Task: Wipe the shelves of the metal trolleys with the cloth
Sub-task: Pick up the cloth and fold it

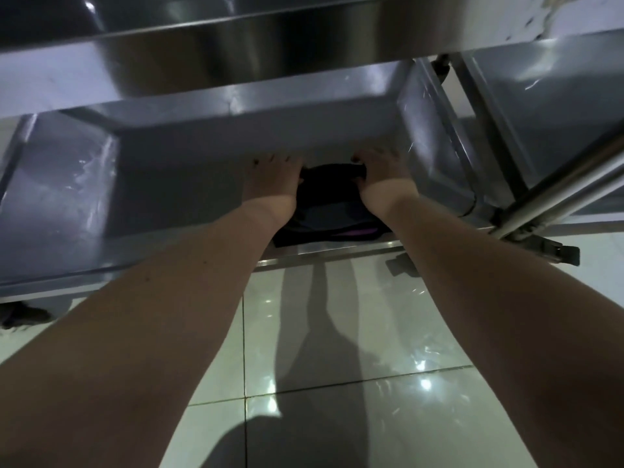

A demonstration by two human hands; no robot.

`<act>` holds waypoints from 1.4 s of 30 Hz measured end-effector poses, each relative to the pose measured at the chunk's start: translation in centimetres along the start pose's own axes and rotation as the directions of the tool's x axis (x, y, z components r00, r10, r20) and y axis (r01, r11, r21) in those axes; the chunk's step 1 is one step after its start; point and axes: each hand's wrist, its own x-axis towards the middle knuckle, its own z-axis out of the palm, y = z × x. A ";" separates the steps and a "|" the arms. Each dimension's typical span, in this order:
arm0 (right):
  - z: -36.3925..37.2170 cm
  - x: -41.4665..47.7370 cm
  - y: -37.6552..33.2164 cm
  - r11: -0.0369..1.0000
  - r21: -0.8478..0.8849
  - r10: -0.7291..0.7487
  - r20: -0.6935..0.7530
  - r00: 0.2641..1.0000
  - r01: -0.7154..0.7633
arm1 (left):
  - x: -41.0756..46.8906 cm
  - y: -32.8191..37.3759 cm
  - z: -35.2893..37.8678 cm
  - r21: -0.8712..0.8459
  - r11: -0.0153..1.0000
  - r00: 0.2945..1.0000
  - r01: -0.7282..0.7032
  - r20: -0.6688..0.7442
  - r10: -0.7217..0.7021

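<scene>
On the lower trolley shelf (152, 197), the dark cloth (324, 194) lies between your 2 hands: your left hand (273, 177) rests flat beside it, fingers straight; your right hand (381, 170) pinches its far edge.

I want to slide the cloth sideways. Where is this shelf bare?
Widest bare patch: the shelf left of the left hand, up to its left wall. Right of the right hand only a narrow strip lies before the right wall. The middle is crowded: both hands at the dark cloth.
</scene>
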 end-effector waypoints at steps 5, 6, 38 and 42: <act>-4.6 -3.6 -0.9 0.994 0.063 -0.073 -0.173 0.982 0.085 | -3.7 -0.2 -4.4 -0.018 0.990 0.966 -0.142 -0.222 0.134; -5.6 -5.0 -1.0 0.990 0.104 -0.070 -0.191 0.979 0.092 | -4.9 0.1 -5.3 -0.069 0.986 0.957 -0.152 -0.258 0.130; -76.5 -27.7 -27.3 0.950 0.260 0.275 -0.446 0.851 -0.171 | -15.6 11.6 -78.4 -0.522 0.668 0.841 -0.531 -0.228 0.490; -89.0 -27.8 -29.5 0.954 0.234 0.293 -0.626 0.723 -0.185 | -13.3 15.7 -91.4 -0.398 0.549 0.678 -0.735 -0.423 0.601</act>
